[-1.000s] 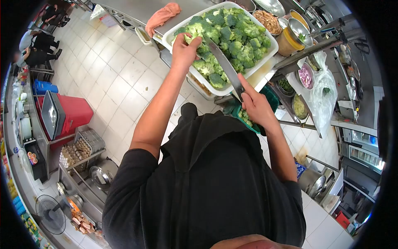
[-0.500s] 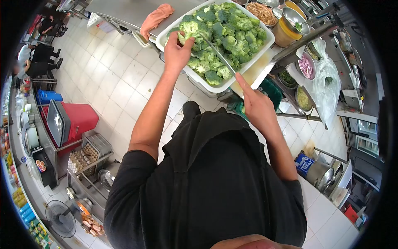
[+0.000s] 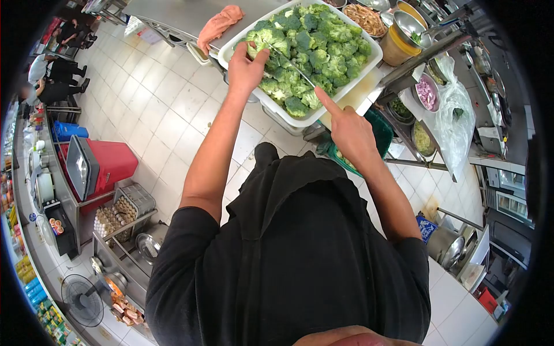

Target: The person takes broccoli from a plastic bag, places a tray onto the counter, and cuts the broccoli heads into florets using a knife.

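A white tub (image 3: 301, 122) heaped with cut broccoli florets (image 3: 337, 55) stands in front of me. At its left side my left hand (image 3: 246, 66) grips a larger broccoli piece (image 3: 270, 38), thumb and fingers curled round it. My right hand (image 3: 353, 134) is closed round the handle of a long knife (image 3: 301, 72), index finger stretched along the blade's spine. The blade slants up and left over the florets, and its far end is at the held broccoli. My palm hides the knife handle.
An orange cloth (image 3: 221, 26) lies on the steel counter left of the tub. On the right are a steel bowl on a yellow container (image 3: 399, 49), a green basket (image 3: 378, 130) and a plastic bag (image 3: 456, 124). Two or more people stand at far left.
My right hand and the knife have shifted up and left, so the blade reaches farther across the held broccoli. My left hand has barely moved.
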